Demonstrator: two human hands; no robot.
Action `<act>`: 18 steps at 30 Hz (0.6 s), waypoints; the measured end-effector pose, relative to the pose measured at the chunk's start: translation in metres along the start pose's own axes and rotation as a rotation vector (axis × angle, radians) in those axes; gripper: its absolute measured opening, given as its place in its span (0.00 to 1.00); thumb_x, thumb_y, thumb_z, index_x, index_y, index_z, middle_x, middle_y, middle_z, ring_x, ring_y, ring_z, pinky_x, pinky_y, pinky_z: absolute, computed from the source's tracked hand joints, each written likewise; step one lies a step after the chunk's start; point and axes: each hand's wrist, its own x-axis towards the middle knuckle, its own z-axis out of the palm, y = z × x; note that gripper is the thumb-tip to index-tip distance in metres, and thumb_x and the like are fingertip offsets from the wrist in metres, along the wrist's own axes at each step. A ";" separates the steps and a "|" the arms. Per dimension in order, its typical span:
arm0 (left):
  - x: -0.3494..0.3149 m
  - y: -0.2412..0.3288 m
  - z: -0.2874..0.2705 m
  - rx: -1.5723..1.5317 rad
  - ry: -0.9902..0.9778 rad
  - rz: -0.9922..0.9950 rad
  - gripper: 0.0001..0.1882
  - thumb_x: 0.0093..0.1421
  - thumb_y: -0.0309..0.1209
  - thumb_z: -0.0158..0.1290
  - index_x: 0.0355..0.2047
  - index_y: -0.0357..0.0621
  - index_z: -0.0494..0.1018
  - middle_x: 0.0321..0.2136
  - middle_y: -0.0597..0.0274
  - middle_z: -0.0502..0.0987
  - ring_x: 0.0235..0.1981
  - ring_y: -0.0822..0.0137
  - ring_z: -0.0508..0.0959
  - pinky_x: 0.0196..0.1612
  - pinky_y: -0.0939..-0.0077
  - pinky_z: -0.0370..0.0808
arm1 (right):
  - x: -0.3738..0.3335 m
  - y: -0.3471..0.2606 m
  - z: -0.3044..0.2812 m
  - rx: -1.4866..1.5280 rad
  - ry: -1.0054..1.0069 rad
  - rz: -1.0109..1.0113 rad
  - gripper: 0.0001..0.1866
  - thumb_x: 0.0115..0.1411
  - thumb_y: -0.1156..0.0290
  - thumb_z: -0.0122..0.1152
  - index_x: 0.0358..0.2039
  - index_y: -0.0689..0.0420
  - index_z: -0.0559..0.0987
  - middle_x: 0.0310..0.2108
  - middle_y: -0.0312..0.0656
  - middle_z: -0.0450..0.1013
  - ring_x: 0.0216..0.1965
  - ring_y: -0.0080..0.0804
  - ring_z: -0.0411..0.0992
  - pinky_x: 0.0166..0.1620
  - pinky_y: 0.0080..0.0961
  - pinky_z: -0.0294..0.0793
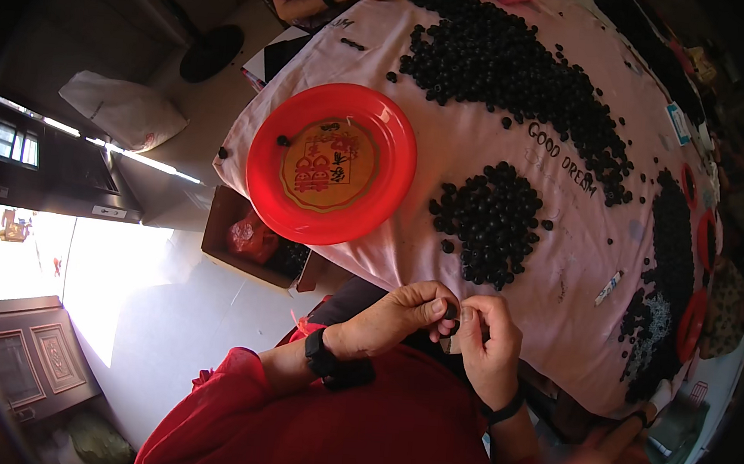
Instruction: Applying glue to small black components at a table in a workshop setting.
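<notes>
Close in front of me, at the near edge of the table, my two hands meet fingertip to fingertip. My left hand (409,312) is closed, pinching a small round black piece (450,311) between thumb and fingers. My right hand (492,337) is closed too, its thumb and forefinger pressed together beside that piece; what they grip is too small to make out. Just beyond my hands lies a small heap of round black pieces (493,223). A red plate (260,168) at the left carries a couple of black pieces.
A larger black heap (496,60) spreads across the pink tablecloth (404,269). Further dark pieces (673,244) and red dishes (691,323) lie at the right. Below the table's left edge stands a cardboard box (216,234). Other people's arms (310,5) reach in at far left and near right.
</notes>
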 end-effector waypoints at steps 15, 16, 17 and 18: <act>-0.001 0.000 0.002 0.103 -0.014 0.018 0.16 0.74 0.40 0.39 0.48 0.43 0.71 0.36 0.69 0.72 0.37 0.76 0.71 0.46 0.78 0.72 | 0.006 0.001 0.006 -0.263 0.108 -0.062 0.05 0.62 0.79 0.57 0.39 0.60 0.76 0.26 0.46 0.76 0.24 0.41 0.77 0.27 0.33 0.73; -0.001 0.000 0.003 0.102 -0.017 0.012 0.16 0.74 0.40 0.39 0.48 0.43 0.71 0.36 0.69 0.72 0.37 0.77 0.71 0.46 0.78 0.72 | 0.006 0.001 0.006 -0.277 0.111 -0.056 0.05 0.62 0.79 0.57 0.39 0.60 0.76 0.26 0.46 0.76 0.24 0.42 0.77 0.27 0.34 0.73; -0.001 0.000 0.003 0.096 -0.020 0.001 0.16 0.74 0.40 0.39 0.48 0.43 0.71 0.36 0.69 0.72 0.37 0.77 0.71 0.46 0.78 0.72 | 0.006 0.001 0.007 -0.290 0.114 -0.050 0.05 0.62 0.79 0.57 0.39 0.60 0.76 0.26 0.47 0.76 0.24 0.44 0.77 0.27 0.35 0.73; -0.001 0.001 0.003 0.101 -0.019 0.006 0.16 0.74 0.40 0.39 0.48 0.43 0.71 0.36 0.69 0.72 0.37 0.77 0.71 0.46 0.78 0.72 | 0.007 0.001 0.007 -0.290 0.114 -0.050 0.05 0.62 0.79 0.57 0.39 0.60 0.76 0.26 0.47 0.76 0.24 0.44 0.77 0.27 0.35 0.73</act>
